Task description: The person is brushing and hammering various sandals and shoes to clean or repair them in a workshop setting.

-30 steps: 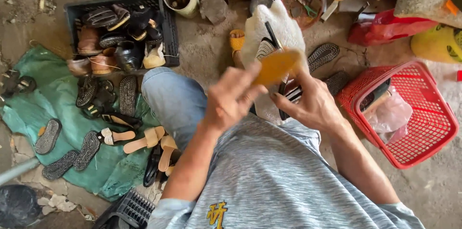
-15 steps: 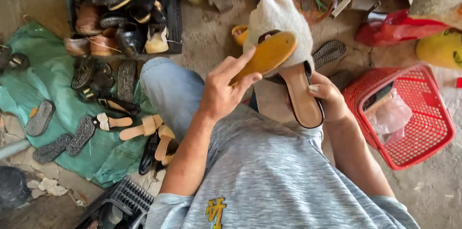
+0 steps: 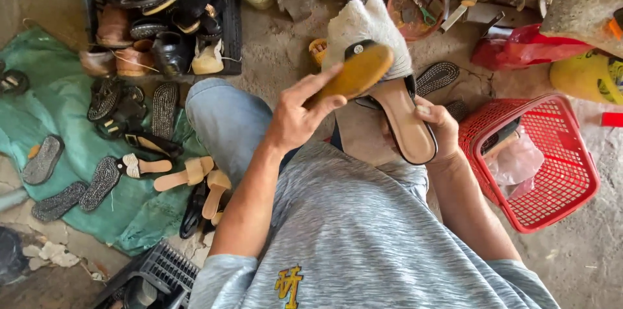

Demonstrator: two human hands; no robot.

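Packaging only: clear plastic bag (image 3: pixel 516 160) crumpled inside the red basket (image 3: pixel 558 198), right side. Red plastic bag (image 3: pixel 519 49) lying on the floor above the basket. Yellow bag or container (image 3: pixel 587 78) with dark print at far right edge. No screens or signs.

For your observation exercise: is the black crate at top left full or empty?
Full: the black crate is packed with dark and brown shoes piled to its rim.

Both hands are raised before the chest, left hand (image 3: pixel 295 121) fingers extended, right hand (image 3: pixel 441 130) curled closed.
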